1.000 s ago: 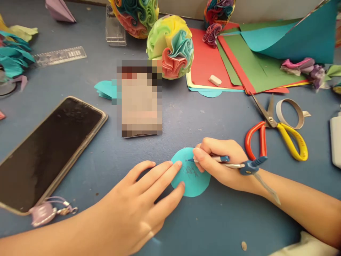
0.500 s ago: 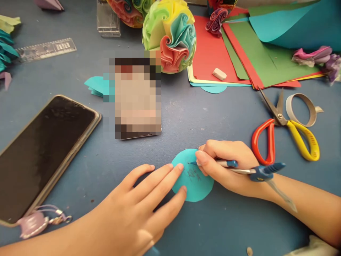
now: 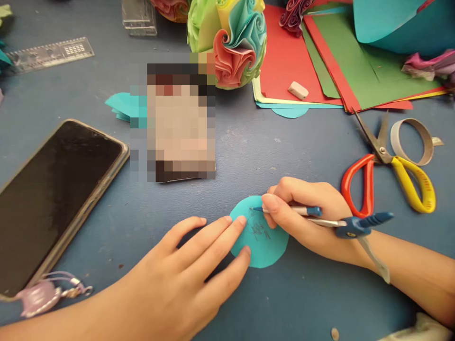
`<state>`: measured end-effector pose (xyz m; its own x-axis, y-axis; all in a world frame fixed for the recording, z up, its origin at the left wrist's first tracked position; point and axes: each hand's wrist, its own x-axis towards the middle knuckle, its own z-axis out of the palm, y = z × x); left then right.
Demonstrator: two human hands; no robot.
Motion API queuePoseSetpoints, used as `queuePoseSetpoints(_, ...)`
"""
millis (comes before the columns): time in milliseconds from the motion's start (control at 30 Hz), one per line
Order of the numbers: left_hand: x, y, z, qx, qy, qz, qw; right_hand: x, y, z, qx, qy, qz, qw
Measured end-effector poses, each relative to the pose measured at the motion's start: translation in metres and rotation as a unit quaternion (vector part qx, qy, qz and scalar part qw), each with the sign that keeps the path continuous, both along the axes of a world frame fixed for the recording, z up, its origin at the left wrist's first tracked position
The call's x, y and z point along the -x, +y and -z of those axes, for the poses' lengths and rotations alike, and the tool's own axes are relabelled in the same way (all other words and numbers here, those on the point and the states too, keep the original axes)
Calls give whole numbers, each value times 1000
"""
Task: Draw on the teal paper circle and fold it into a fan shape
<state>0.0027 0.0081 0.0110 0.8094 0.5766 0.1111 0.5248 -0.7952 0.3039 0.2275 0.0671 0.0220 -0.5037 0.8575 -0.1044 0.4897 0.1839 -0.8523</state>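
Left hand (image 3: pixel 188 265) spread on turquoise disc (image 3: pixel 270 251) | right hand (image 3: pixel 313 239) pinching compass (image 3: pixel 352 227) | scribbles (image 3: pixel 259 228), scissors (image 3: pixel 383 151) lettering: unreadable

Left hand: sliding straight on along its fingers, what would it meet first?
Likely the blue compass tip, held by the right hand at the turquoise paper disc, just ahead of the left hand; heights are uncertain.

A craft spot on a blue tabletop, room type unclear

Coloured paper (image 3: pixel 284 57), open scissors (image 3: pixel 382 151), a ruler (image 3: pixel 53 54), an eraser (image 3: pixel 297 90), a roll of tape (image 3: pixel 412 142) and a ball (image 3: pixel 227 45) of curled paper share the surface with a phone (image 3: pixel 60 203), suggesting papercraft.
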Motion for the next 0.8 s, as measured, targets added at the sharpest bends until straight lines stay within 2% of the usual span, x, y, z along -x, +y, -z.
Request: queuePoseSetpoints(800,2,3,4,-19,-30,16,999,1,-2,-2,-11,-23,11,1000)
